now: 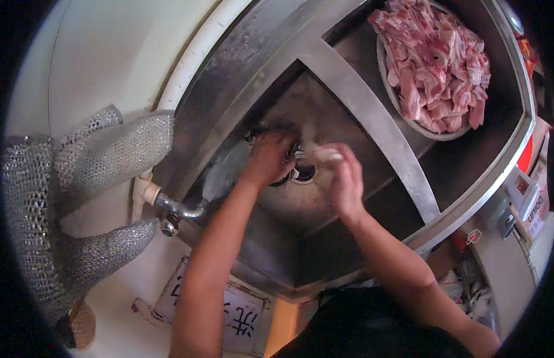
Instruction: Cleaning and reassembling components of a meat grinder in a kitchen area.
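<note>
Both my hands are down in a steel sink basin (348,128), around its round drain (303,173). My left hand (269,156) bends its fingers downward at the drain's left side, closed over something dark that I cannot make out. Just right of the drain is my right hand (347,182), raised a little and smeared by motion. Something pale shows at its fingertips, too blurred to name. A whitish stream of water (224,172) runs from the metal tap (180,210) into the basin beside my left wrist.
A steel divider (378,113) separates this basin from another at the right, where a white bowl (384,68) is heaped with raw meat (438,68). Silvery mesh cloth (116,146) hangs at the left, near a white pipe (196,51). Boxes (527,197) stand beyond the sink's right edge.
</note>
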Tool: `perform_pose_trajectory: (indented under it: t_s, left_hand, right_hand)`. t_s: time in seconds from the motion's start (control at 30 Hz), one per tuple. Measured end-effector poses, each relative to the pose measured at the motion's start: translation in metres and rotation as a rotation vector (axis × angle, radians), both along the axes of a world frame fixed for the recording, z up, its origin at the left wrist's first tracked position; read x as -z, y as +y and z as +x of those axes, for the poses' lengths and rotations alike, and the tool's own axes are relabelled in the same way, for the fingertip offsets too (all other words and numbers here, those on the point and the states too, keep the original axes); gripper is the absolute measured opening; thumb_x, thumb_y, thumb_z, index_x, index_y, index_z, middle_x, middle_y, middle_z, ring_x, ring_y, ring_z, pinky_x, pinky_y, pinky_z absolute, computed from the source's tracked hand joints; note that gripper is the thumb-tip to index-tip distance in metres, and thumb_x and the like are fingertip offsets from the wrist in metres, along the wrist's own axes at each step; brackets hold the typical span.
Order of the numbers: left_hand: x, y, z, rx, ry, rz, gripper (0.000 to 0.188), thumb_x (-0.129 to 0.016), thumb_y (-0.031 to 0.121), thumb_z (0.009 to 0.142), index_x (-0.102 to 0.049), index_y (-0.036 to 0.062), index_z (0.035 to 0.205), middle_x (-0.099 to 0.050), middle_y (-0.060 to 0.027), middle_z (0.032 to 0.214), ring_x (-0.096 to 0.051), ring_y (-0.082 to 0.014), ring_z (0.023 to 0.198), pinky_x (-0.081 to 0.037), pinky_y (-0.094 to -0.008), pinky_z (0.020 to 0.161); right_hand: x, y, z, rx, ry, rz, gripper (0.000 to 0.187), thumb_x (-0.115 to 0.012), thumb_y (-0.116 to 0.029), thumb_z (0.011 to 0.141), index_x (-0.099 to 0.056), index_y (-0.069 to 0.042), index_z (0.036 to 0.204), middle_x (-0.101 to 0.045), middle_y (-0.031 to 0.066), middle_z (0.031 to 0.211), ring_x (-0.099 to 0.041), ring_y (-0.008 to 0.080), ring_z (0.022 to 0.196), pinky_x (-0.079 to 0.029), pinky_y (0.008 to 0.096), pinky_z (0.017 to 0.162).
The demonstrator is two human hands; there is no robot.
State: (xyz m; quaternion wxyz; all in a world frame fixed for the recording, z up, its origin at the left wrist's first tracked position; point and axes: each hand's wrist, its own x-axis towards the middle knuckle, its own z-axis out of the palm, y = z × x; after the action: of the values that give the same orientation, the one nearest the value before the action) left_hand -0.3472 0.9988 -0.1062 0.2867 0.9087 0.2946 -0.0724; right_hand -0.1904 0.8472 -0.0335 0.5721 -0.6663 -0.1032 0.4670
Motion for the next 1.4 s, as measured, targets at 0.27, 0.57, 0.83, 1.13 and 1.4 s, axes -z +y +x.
perform_pose_trajectory:
  t_s: [0.27,0.57,0.83,1.13,1.4]
  left_hand:
    - [0.022,0.011,0.019,0.309,0.103,0.153,0.046,-0.077,0.023,0.072,-0.068,0.0109,0.116,-0.067,-0.0114,0.117,-0.066,-0.0301,0.107,-0.046,-0.0452,0.101]
    - [-0.043,0.046,-0.030,-0.324,0.239,-0.403,0.048,-0.076,0.028,0.072,-0.069,0.0015,0.111,-0.073,-0.0191,0.099,-0.072,-0.0349,0.091,-0.055,-0.0450,0.083]
    - [-0.103,0.043,-0.095,-0.576,0.174,-0.846,0.055,-0.072,0.027,0.072,-0.063,-0.0005,0.119,-0.068,-0.0173,0.106,-0.066,-0.0306,0.096,-0.051,-0.0406,0.088]
    - [-0.098,0.008,-0.085,-0.507,0.257,0.027,0.024,-0.073,0.021,0.079,-0.070,0.0006,0.092,-0.070,-0.0056,0.080,-0.068,-0.0232,0.075,-0.054,-0.0405,0.069]
    - [-0.129,0.040,-0.095,-0.942,0.107,-1.446,0.031,-0.078,0.019,0.077,-0.067,0.0026,0.100,-0.067,-0.0099,0.086,-0.065,-0.0197,0.068,-0.053,-0.0321,0.059]
  right_hand:
    - [0.025,-0.020,0.023,0.007,-0.016,-0.189,0.033,-0.046,-0.017,0.098,-0.061,-0.003,0.125,-0.066,0.0089,0.115,-0.060,0.0189,0.106,-0.047,0.0316,0.095]
    - [0.060,0.065,-0.019,-0.521,-0.431,0.329,0.034,-0.065,-0.025,0.096,-0.061,-0.006,0.124,-0.060,0.0148,0.136,-0.057,0.0283,0.126,-0.046,0.0347,0.100]
    - [0.039,0.108,-0.045,-0.741,-0.380,0.448,0.037,-0.067,-0.038,0.092,-0.063,-0.007,0.112,-0.064,0.0197,0.109,-0.063,0.0428,0.100,-0.052,0.0494,0.085]
    - [0.017,0.137,-0.056,-0.738,-0.235,-0.265,0.046,-0.066,-0.040,0.092,-0.068,0.004,0.102,-0.073,0.0235,0.100,-0.072,0.0351,0.097,-0.055,0.0416,0.087]
    - [0.025,0.109,-0.047,-0.606,0.654,0.452,0.045,-0.073,-0.036,0.093,-0.061,-0.001,0.119,-0.068,0.0132,0.103,-0.066,0.0202,0.095,-0.054,0.0339,0.081]
